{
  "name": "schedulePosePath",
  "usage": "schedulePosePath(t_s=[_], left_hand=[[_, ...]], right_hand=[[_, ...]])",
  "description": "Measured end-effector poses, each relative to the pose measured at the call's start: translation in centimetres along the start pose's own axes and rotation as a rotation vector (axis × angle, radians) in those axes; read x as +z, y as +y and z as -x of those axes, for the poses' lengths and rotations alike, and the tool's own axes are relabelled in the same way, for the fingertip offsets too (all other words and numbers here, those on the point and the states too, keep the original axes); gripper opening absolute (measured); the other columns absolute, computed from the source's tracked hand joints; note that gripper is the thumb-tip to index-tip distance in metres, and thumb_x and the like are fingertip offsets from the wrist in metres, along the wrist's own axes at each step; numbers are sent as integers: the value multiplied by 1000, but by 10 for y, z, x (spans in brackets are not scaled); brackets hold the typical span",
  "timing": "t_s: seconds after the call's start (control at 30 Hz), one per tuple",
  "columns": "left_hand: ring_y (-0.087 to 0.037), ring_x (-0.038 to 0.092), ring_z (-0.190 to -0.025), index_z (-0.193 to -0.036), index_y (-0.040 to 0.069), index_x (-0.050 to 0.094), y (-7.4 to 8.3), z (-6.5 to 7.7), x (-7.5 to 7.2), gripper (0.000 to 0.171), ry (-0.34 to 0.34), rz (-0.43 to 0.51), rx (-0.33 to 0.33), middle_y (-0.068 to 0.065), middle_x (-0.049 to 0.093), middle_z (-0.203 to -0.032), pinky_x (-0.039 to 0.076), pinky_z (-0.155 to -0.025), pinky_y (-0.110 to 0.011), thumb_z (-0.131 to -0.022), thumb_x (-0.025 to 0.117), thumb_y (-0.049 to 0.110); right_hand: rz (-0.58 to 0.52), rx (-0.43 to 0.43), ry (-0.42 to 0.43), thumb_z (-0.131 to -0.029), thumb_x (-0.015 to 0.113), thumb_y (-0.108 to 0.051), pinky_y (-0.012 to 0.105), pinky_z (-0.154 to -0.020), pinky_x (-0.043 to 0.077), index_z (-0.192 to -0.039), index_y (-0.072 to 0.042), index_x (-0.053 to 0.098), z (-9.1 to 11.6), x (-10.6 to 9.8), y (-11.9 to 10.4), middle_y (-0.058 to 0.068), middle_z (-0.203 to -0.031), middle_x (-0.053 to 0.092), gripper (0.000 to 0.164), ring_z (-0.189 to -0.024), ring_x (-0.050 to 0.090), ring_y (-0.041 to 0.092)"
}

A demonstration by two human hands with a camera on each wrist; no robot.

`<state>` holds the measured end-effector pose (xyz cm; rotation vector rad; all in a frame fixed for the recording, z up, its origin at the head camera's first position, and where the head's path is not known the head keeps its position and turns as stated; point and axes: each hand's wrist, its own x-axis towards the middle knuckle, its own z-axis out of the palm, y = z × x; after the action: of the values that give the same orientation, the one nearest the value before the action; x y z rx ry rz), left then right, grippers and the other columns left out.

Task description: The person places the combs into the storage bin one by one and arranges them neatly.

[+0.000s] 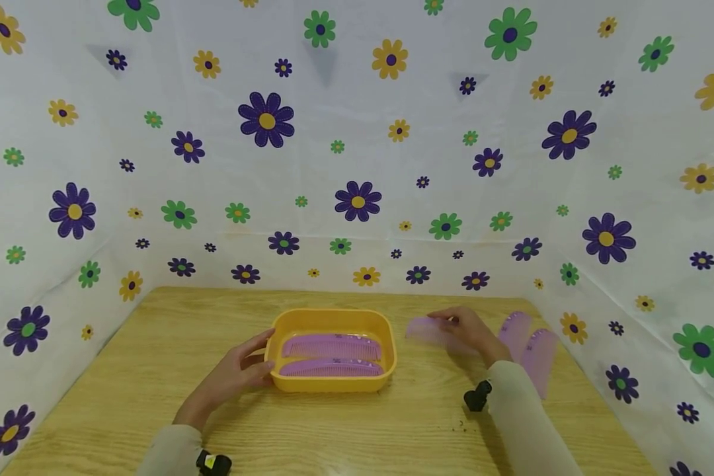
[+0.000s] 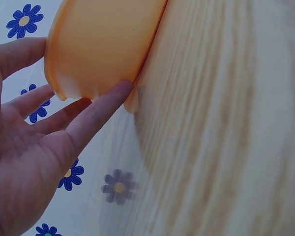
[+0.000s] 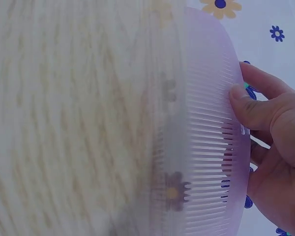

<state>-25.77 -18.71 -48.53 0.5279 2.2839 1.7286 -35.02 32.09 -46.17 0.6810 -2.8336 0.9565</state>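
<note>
A yellow plastic basin (image 1: pixel 330 384) stands on the table with two purple combs inside, a rear comb (image 1: pixel 332 345) and a front comb (image 1: pixel 331 367). My left hand (image 1: pixel 238 370) touches the basin's left end with spread, fairly straight fingers, as the left wrist view also shows. To the right of the basin, my right hand (image 1: pixel 467 330) pinches another purple comb (image 3: pixel 211 113) along its back, thumb on one face and fingers behind. The teeth of this comb face down to the table. Beyond the right wrist lie two more purple combs, a left one (image 1: pixel 516 334) and a right one (image 1: pixel 538 360).
The wood-grain table (image 1: pixel 333 436) is bounded at the back and both sides by a white flowered cloth (image 1: pixel 357 158). The right forearm passes close to the two combs lying at the right. Small dark specks (image 1: pixel 461 426) mark the tabletop near the right wrist.
</note>
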Motion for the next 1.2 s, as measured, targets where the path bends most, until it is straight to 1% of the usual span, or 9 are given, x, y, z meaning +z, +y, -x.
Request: schedulePosePath(t_s=[0.1, 0.3, 0.43, 0.6, 0.77, 0.87, 0.97, 1.07, 1.2], left_hand=[[-54, 47, -140, -164, 7, 24, 0, 0, 0, 72, 3, -2, 3, -31, 28, -165, 63, -93, -37, -104, 62, 18], [-53, 47, -140, -164, 8, 24, 0, 1, 0, 72, 7, 1, -4, -31, 27, -165, 63, -93, -37, -103, 62, 19], [-53, 47, -140, -164, 8, 25, 1, 1, 0, 73, 10, -3, -13, -30, 28, -165, 63, -93, -38, -103, 63, 19], [-52, 48, -140, -164, 9, 25, 2, 0, 0, 73, 16, -7, -20, -30, 27, -165, 63, -93, -37, -103, 63, 20], [-52, 47, -141, -164, 9, 25, 2, -1, 0, 73, 11, -1, -14, -30, 28, -165, 63, -93, -37, -103, 63, 19], [-52, 47, -141, -164, 9, 25, 2, -2, -1, 73, 10, -1, -12, -30, 27, -165, 63, -93, -37, -103, 63, 20], [-53, 47, -141, -164, 9, 24, 1, -3, -1, 73, 8, -2, -9, -30, 27, -165, 63, -93, -38, -104, 63, 20], [-52, 47, -141, -164, 8, 23, 0, -3, 0, 72, 2, -2, -8, -30, 26, -166, 63, -93, -38, -104, 62, 21], [-52, 48, -140, -165, 10, 24, -3, -1, 1, 71, 5, 5, -23, -30, 28, -165, 63, -92, -37, -105, 61, 20]], right_hand=[[-7, 22, 13, -97, 61, 6, 39, -91, 59, -125, -1, 73, 0, -3, -4, 24, -128, 71, 31, -111, 68, 37], [-13, 51, 39, -98, 63, 2, 24, -83, 55, -128, -1, 71, -2, -7, -11, 23, -130, 70, 31, -103, 66, 30], [-24, 67, 49, -98, 64, 1, 20, -78, 54, -128, 0, 71, -3, -10, -16, 24, -129, 70, 31, -98, 64, 27], [-36, 88, 43, -98, 65, -1, 20, -77, 53, -127, -3, 72, -4, -14, -23, 23, -129, 70, 30, -96, 63, 25], [-23, 109, 33, -98, 66, -4, 24, -75, 53, -126, -5, 73, -7, -17, -31, 21, -119, 72, 28, -88, 61, 22], [-7, 113, 26, -98, 67, -5, 25, -75, 54, -126, -5, 73, -10, -18, -36, 20, -115, 72, 28, -87, 61, 21], [0, 121, 21, -99, 67, -6, 26, -77, 54, -126, -5, 73, -12, -19, -41, 20, -114, 73, 28, -88, 62, 22], [-10, 152, 15, -99, 67, -7, 27, -78, 54, -126, -8, 74, -13, -19, -47, 18, -116, 72, 28, -89, 61, 22], [-26, 177, 4, -99, 67, -7, 27, -78, 55, -126, -11, 74, -13, -19, -55, 16, -116, 72, 29, -89, 59, 21]])
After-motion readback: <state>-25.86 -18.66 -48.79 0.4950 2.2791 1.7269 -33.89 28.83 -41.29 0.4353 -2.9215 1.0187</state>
